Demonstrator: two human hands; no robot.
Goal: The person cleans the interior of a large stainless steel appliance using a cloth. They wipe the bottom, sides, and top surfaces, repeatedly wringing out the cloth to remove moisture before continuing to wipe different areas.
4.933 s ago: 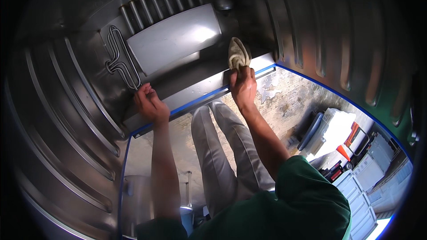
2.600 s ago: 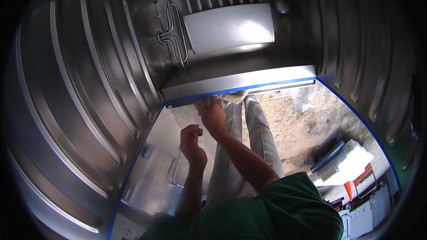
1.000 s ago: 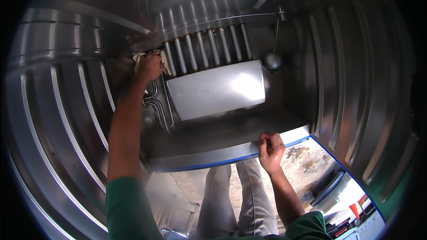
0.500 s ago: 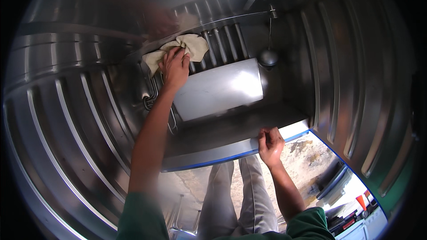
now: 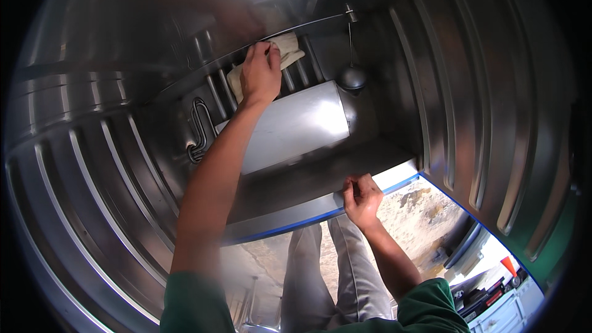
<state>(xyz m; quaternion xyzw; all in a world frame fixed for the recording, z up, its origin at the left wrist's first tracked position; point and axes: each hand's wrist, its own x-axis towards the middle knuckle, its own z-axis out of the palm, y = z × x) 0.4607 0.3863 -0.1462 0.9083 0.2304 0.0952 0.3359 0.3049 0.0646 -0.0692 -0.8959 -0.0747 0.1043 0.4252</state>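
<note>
My left hand (image 5: 261, 74) is closed on a cream cloth (image 5: 288, 48) and presses it against upright metal ribs (image 5: 216, 95) at the back of a stainless-steel cabinet. Part of the cloth bunches out on either side of my fingers. Below it, a shiny sloping metal plate (image 5: 296, 126) covers the middle. My right hand (image 5: 362, 198) is curled at the cabinet's front lip (image 5: 290, 217), which has a blue strip along it. Its fingertips are turned in, and whatever they might hold is hidden.
A bent metal tube coil (image 5: 198, 129) stands left of the plate. On the right a metal float ball (image 5: 353, 78) hangs from a rod. Ribbed steel walls (image 5: 105, 191) rise at both sides. Outside, at lower right, lie tools and a light-coloured case (image 5: 509, 308).
My left hand has slid the cloth rightward along the ribs, uncovering the ribs and coil at the left. My right hand stays curled by the lip. The view has shifted slightly.
</note>
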